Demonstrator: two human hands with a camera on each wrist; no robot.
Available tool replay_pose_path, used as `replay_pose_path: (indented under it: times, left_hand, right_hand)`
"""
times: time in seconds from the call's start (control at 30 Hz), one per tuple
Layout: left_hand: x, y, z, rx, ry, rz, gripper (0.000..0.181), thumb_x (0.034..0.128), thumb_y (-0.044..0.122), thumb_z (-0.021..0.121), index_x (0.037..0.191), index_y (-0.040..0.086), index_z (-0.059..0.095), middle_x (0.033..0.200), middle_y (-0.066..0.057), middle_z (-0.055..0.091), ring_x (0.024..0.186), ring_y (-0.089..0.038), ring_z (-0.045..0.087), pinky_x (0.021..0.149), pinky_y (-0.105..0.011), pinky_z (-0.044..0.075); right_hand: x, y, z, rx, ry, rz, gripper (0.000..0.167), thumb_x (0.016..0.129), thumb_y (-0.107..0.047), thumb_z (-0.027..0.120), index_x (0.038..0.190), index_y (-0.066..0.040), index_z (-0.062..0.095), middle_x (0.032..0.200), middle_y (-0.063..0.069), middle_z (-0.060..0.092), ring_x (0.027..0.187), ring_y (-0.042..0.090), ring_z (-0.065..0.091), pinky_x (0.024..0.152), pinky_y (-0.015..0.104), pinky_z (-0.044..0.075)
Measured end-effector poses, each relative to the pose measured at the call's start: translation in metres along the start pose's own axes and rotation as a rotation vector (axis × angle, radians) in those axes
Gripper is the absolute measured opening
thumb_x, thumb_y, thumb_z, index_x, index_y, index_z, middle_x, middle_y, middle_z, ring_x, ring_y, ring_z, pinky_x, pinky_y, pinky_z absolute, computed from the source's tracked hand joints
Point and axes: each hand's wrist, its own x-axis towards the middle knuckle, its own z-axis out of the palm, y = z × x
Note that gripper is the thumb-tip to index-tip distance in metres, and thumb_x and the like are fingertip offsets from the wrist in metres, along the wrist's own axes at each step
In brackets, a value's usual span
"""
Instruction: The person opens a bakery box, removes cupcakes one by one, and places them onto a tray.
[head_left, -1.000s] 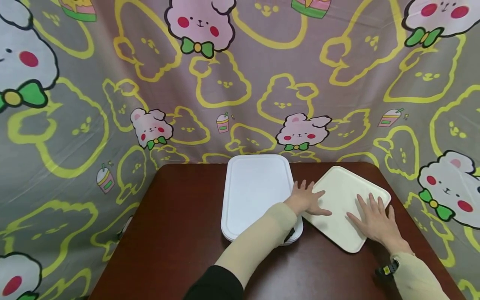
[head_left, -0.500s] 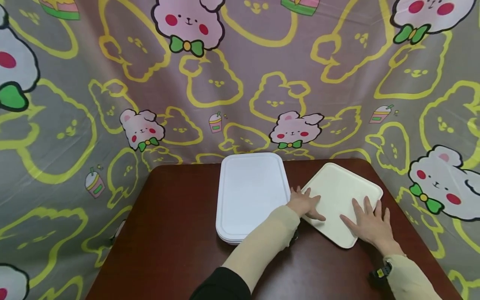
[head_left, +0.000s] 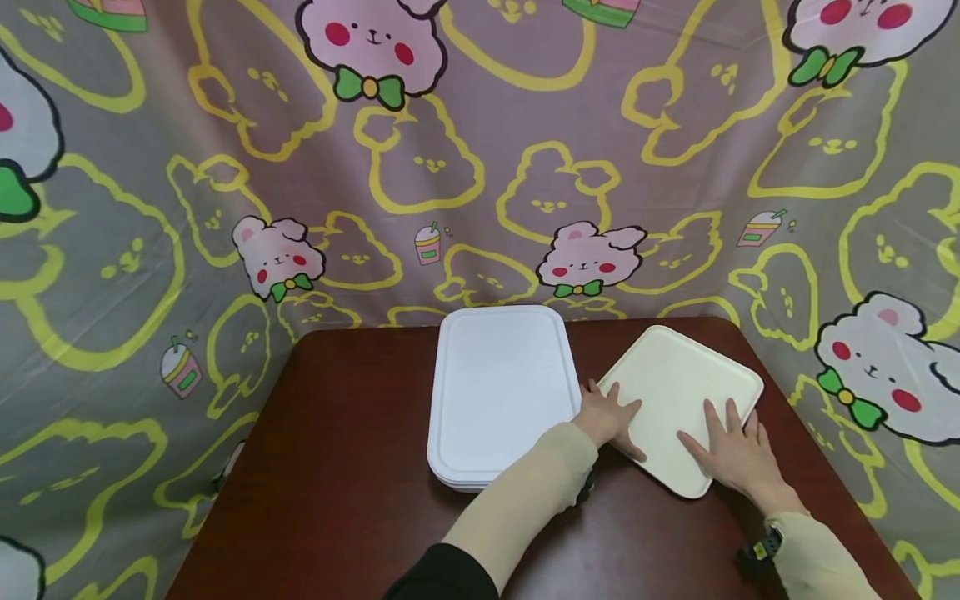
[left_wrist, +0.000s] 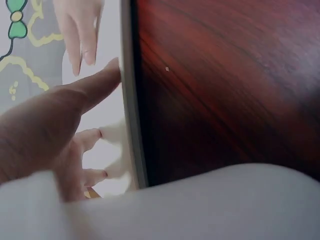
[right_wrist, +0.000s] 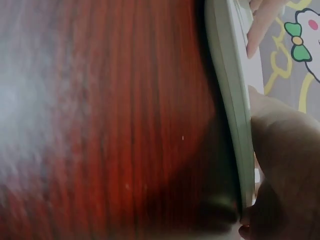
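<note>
A cream rectangular tray [head_left: 678, 400] lies turned at an angle on the right side of the table. My left hand [head_left: 609, 418] rests at its left edge, fingers spread, thumb toward the front. In the left wrist view the left thumb [left_wrist: 95, 87] touches the tray's surface near the rim [left_wrist: 131, 115]. At the tray's lower right edge, my right hand [head_left: 742, 458] lies with thumb and fingers spread, some on the surface and others along the side. The right wrist view shows the right hand [right_wrist: 287, 135] against the tray's outer rim [right_wrist: 232, 100].
Left of the cream tray is a stack of white trays or lids [head_left: 504, 392], close beside my left hand and forearm. Both rest on a dark reddish-brown table [head_left: 345, 450]. A patterned curtain [head_left: 450, 175] surrounds the table's back and sides.
The head view has shifted slightly, so the scene sits further left. My left hand has slid a little toward the front along the tray's edge. The right hand has moved closer onto its edge.
</note>
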Motion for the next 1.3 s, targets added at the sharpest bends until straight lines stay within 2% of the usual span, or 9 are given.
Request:
replay_pose_path:
  times: [0.13,0.37,0.57,0.73,1.0,1.3]
  left_hand:
    - [0.003,0.005,0.004,0.001,0.004,-0.031,0.101,0.0848,0.095,0.060,0.170,0.062,0.015,0.184,0.013,0.018,0.170,-0.031,0.025,0.135,-0.034,0.030]
    - [-0.009,0.011,0.002,0.016,0.019,-0.088,0.100,0.0841,0.098,0.056,0.169,0.063,0.015,0.183,0.013,0.021,0.169,-0.026,0.029,0.133,-0.032,0.032]
    - [-0.008,0.012,0.003,0.039,0.013,-0.088,0.099,0.0855,0.099,0.051,0.169,0.064,0.011,0.184,0.013,0.018,0.169,-0.025,0.027,0.137,-0.037,0.027]
    - [-0.007,0.010,0.004,0.021,0.021,-0.067,0.100,0.0860,0.098,0.053,0.169,0.064,0.010,0.185,0.012,0.015,0.171,-0.023,0.025,0.138,-0.041,0.023]
    - [-0.005,0.004,0.005,-0.029,0.042,-0.043,0.105,0.0849,0.096,0.058,0.172,0.058,0.012,0.186,0.008,0.015,0.171,-0.017,0.026,0.137,-0.042,0.026]
    - [-0.002,0.008,0.007,0.027,0.010,-0.039,0.109,0.0830,0.101,0.053,0.172,0.059,0.005,0.187,0.010,0.010,0.173,-0.022,0.019,0.139,-0.043,0.023]
  right_hand:
    - [0.003,0.003,0.001,0.002,0.002,-0.028,0.106,0.108,-0.068,0.050,0.166,0.017,0.023,0.166,0.057,0.006,0.148,0.087,-0.001,0.124,0.089,0.007]
    - [0.008,0.009,0.001,-0.006,-0.001,-0.078,0.103,0.109,-0.065,0.051,0.166,0.015,0.024,0.168,0.055,0.007,0.149,0.086,0.002,0.125,0.088,0.009]
    - [0.011,0.013,-0.001,0.001,-0.022,-0.106,0.103,0.108,-0.066,0.052,0.168,0.012,0.022,0.171,0.052,0.005,0.152,0.083,-0.002,0.127,0.087,0.005]
    - [0.012,0.022,-0.004,0.008,-0.036,-0.146,0.100,0.109,-0.065,0.052,0.170,0.008,0.022,0.173,0.049,0.006,0.154,0.080,-0.002,0.130,0.083,0.003]
    - [0.013,0.034,-0.006,-0.047,-0.036,-0.251,0.091,0.109,-0.063,0.053,0.175,-0.010,0.023,0.180,0.034,0.012,0.160,0.069,0.017,0.134,0.076,0.010]
    - [0.018,0.043,-0.013,-0.137,-0.030,-0.360,0.082,0.109,-0.060,0.056,0.177,-0.027,0.024,0.182,0.025,0.023,0.158,0.070,0.026,0.141,0.065,0.006]
